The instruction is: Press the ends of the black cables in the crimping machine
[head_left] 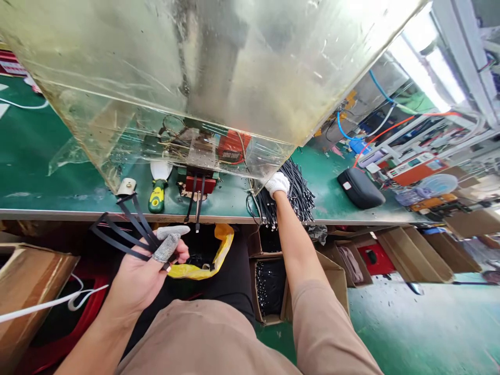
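Observation:
My left hand [138, 278] is low at the left, with grey finger cots on two fingers. It holds several flat black cables [125, 229] that fan out over the fingers. My right hand [278, 185] wears a white glove and lies on a heap of black cables [299, 198] on the green bench top [70, 177]. Its fingers are bunched, and I cannot tell if they grip. A red block [200, 185] with dangling black leads stands between my hands at the bench's front edge, partly behind a plastic guard.
A large scratched transparent plastic guard [187, 88] hangs above the bench. A yellow-handled screwdriver [157, 197] and a black zip case [361, 188] lie on the bench. Below stand cardboard boxes, one holding black cables [270, 286], and a yellow bag [207, 255].

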{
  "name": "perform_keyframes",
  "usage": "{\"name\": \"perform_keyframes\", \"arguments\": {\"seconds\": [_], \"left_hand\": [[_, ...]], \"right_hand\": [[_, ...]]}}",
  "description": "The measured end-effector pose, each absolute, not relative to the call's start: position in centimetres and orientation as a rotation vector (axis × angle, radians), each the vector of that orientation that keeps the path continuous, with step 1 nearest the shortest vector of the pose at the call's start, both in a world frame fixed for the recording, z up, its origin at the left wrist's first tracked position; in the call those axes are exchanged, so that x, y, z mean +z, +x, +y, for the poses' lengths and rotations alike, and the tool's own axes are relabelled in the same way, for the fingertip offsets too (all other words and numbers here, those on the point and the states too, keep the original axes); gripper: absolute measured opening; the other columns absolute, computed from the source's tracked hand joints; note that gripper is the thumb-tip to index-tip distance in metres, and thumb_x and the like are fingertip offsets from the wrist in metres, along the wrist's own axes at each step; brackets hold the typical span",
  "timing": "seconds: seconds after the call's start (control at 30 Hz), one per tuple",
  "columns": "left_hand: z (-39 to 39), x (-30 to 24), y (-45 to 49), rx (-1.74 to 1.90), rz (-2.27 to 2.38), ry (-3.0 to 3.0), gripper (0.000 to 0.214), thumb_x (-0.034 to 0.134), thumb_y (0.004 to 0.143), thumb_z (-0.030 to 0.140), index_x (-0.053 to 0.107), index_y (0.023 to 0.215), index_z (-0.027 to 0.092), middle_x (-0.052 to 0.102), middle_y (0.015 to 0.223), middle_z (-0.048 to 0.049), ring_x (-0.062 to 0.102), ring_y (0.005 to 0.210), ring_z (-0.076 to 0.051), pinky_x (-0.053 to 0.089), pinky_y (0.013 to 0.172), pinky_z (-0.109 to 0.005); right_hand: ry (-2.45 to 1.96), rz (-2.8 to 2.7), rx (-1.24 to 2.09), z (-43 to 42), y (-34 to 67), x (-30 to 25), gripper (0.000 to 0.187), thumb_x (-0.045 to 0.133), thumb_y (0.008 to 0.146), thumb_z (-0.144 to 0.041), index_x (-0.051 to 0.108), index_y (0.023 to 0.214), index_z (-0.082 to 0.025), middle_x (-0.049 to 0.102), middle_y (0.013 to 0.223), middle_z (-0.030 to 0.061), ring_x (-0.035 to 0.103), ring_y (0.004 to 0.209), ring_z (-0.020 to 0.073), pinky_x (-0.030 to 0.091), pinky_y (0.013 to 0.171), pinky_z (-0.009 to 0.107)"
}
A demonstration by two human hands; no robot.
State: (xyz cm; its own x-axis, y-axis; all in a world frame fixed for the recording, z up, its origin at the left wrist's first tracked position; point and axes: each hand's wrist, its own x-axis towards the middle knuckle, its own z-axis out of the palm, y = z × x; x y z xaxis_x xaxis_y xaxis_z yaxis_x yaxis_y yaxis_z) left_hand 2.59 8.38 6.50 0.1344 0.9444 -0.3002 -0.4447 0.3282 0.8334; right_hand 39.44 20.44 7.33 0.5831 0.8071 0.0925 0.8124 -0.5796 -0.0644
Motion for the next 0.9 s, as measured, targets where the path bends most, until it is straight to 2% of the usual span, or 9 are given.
{"name": "perform_keyframes", "arguments": {"seconds": [0.1,0.2,0.27,0.37,0.47,0.53,0.67,0.8,0.9], "left_hand": [[9.0,6.7,2.5,1.138,0.994,0.667,0.055,0.104,0.033,0.051,0.075,0.066,0.019,0.070,0.061,-0.0025,0.063,0.058,-0.015,0.055,0.053,-0.023],[10.4,6.6,2.8,1.204,1.006,0.756,0.047,0.099,0.046,0.048,0.072,0.069,0.018,0.065,0.059,0.0004,0.052,0.050,-0.010,0.041,0.047,-0.021],[11.9,6.2,3.4,1.251,1.061,0.842,0.039,0.093,0.055,0.044,0.072,0.074,0.017,0.063,0.060,0.0020,0.043,0.047,-0.008,0.034,0.045,-0.022],[14.4,5.5,4.7,1.203,1.178,1.026,0.036,0.085,0.062,0.044,0.071,0.080,0.016,0.066,0.069,0.0003,0.046,0.055,-0.011,0.037,0.054,-0.026],[16.0,4.8,6.3,1.066,1.139,1.147,0.040,0.087,0.061,0.047,0.072,0.080,0.015,0.071,0.077,-0.0040,0.058,0.073,-0.018,0.045,0.070,-0.030],[16.2,4.4,7.0,0.981,1.065,1.169,0.042,0.088,0.060,0.050,0.072,0.076,0.014,0.072,0.075,-0.0053,0.060,0.075,-0.021,0.047,0.072,-0.032],[14.9,3.4,7.7,0.842,0.982,1.209,0.044,0.082,0.066,0.059,0.071,0.064,0.017,0.069,0.064,-0.0056,0.056,0.064,-0.020,0.044,0.061,-0.032],[13.7,2.4,7.5,0.825,0.945,1.221,0.052,0.067,0.081,0.065,0.068,0.059,0.018,0.069,0.065,-0.0069,0.052,0.060,-0.017,0.040,0.057,-0.030],[12.5,2.2,6.6,0.807,0.920,1.204,0.057,0.064,0.084,0.069,0.066,0.059,0.018,0.068,0.062,-0.0068,0.048,0.053,-0.015,0.036,0.052,-0.029]], "right_hand": [[-2.507,-1.314,-0.089,20.1,38.8,9.3,0.038,0.062,0.091,-0.048,0.078,0.105,-0.017,0.073,0.118,0.0182,0.067,0.115,0.0329,0.051,0.095,0.040],[-2.181,-1.159,-0.027,19.1,39.0,11.2,0.028,0.060,0.091,-0.045,0.074,0.087,-0.021,0.076,0.095,0.0101,0.070,0.100,0.0262,0.056,0.084,0.034],[-1.906,-0.971,0.157,18.6,39.2,12.4,0.022,0.061,0.092,-0.039,0.067,0.081,-0.021,0.072,0.079,0.0039,0.069,0.082,0.0197,0.057,0.073,0.029],[-1.444,-0.674,0.518,17.4,38.9,14.0,0.015,0.062,0.094,-0.027,0.061,0.081,-0.020,0.068,0.071,-0.0026,0.063,0.060,0.0107,0.058,0.062,0.024],[-1.109,-0.568,0.823,14.8,38.7,14.8,0.006,0.069,0.093,-0.020,0.063,0.090,-0.019,0.070,0.078,-0.0048,0.061,0.058,0.0058,0.060,0.064,0.021],[-0.988,-0.572,0.988,12.6,38.7,14.7,0.008,0.072,0.092,-0.018,0.066,0.098,-0.020,0.070,0.081,-0.0062,0.062,0.060,0.0036,0.061,0.067,0.018],[-0.865,-0.621,1.181,9.3,38.3,13.2,0.020,0.076,0.089,-0.018,0.067,0.105,-0.025,0.068,0.083,-0.0086,0.062,0.063,0.0022,0.059,0.069,0.014],[-0.795,-0.683,1.216,7.6,36.2,12.1,0.036,0.085,0.081,-0.016,0.062,0.107,-0.027,0.065,0.084,-0.0099,0.061,0.064,0.0032,0.058,0.067,0.017],[-0.819,-0.752,1.212,6.2,33.6,12.0,0.036,0.085,0.083,-0.021,0.059,0.108,-0.028,0.060,0.080,-0.0092,0.058,0.061,0.0058,0.059,0.068,0.025]]}}
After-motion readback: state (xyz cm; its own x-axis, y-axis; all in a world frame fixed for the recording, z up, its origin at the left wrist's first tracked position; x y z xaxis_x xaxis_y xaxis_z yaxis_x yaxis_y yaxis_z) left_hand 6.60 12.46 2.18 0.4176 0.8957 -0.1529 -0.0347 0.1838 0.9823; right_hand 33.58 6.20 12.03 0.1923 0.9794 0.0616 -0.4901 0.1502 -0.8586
